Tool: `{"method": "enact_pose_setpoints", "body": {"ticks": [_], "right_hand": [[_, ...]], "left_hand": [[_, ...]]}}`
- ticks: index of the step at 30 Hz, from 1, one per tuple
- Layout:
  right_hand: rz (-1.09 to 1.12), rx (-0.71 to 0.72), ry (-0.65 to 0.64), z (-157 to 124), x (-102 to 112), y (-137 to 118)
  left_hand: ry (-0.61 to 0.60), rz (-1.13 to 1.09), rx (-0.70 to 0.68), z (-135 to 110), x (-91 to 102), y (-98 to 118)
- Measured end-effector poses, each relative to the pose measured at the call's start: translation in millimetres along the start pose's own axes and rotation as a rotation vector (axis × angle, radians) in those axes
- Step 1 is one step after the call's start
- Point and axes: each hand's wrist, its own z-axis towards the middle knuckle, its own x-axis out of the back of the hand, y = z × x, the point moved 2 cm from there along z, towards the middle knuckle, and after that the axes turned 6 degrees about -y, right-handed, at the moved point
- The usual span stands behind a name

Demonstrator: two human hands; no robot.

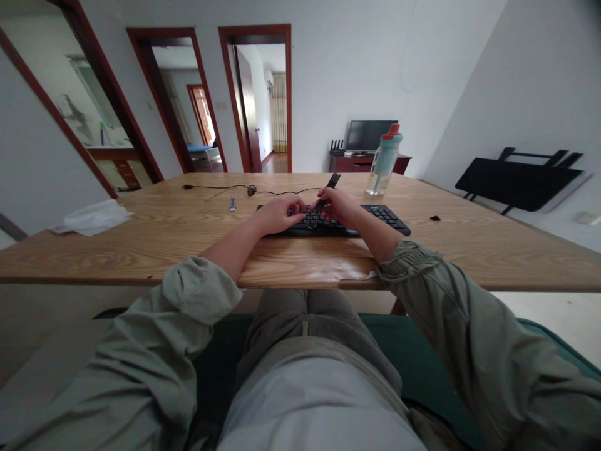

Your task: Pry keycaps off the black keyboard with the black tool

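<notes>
A black keyboard [385,217] lies on the wooden table [164,238] in front of me. My left hand [278,213] rests on its left half with the fingers curled and pinched over the keys. My right hand [339,205] is closed round a slim black tool [330,185] that slants up and away, its lower tip down among the keys between the two hands. What the left fingers pinch is too small to make out.
A teal water bottle [384,160] with a red cap stands behind the keyboard at right. A black cable [244,188] and a small blue item [231,204] lie at the back left, white cloth [94,218] at the far left, a small black piece [435,218] at right.
</notes>
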Motion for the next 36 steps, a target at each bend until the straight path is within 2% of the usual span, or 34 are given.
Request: {"method": "enact_pose_setpoints", "body": {"ticks": [5,8,12,17,22,27,32,36], "right_hand": [[-0.012,-0.014,0.045,11,-3,6],[-0.070,0.010,0.077,16,-8,8],[-0.154,0.016,0.114,16,-10,9],[-0.475,0.043,0.167,16,-2,7],[-0.661,0.126,0.163,22,8,6],[-0.687,0.131,0.130,20,11,7],[-0.727,0.165,0.138,19,12,7],[-0.731,0.168,0.128,20,13,7]], "left_hand": [[-0.153,0.010,0.056,14,-11.9,-7],[-0.200,-0.051,0.056,22,-17.2,-9],[-0.192,-0.137,0.108,30,-21.7,-9],[-0.166,-0.180,0.140,38,-27.1,-7],[-0.136,-0.144,0.132,48,-29.4,0],[-0.148,-0.088,0.110,53,-32.4,7],[-0.087,0.028,0.194,55,-35.0,16],[-0.080,0.098,0.198,59,-38.5,17]]}}
